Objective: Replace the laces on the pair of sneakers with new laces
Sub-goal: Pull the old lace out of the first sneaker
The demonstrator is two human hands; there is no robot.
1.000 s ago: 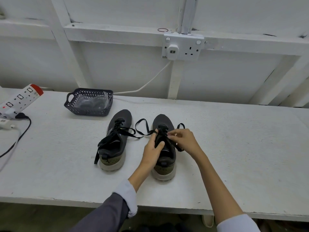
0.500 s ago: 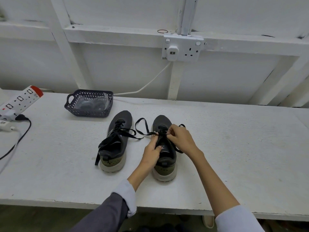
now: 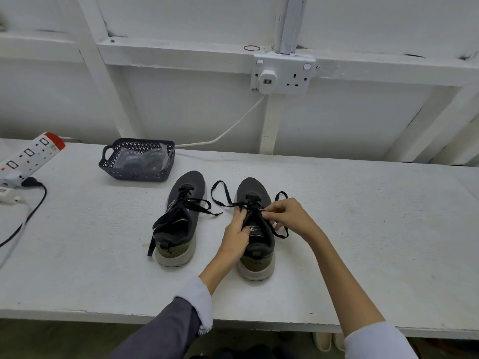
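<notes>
The right shoe stands on the table with its long axis running near to far, toe far. Its lace crosses the upper eyelets right at the fingertips. The right hand is nearer that crossing and pinches the lace there with narrow fingers, while the left hand grips the shoe's left side by the tongue, so the pull likely goes rightward.

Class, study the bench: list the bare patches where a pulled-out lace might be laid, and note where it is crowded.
Widest bare patch: the table right of the worked sneaker. Another lies front left, between the black cable and the other sneaker. Crowded: the gap between the sneakers, crossed by loose lace, and around the basket.
</notes>
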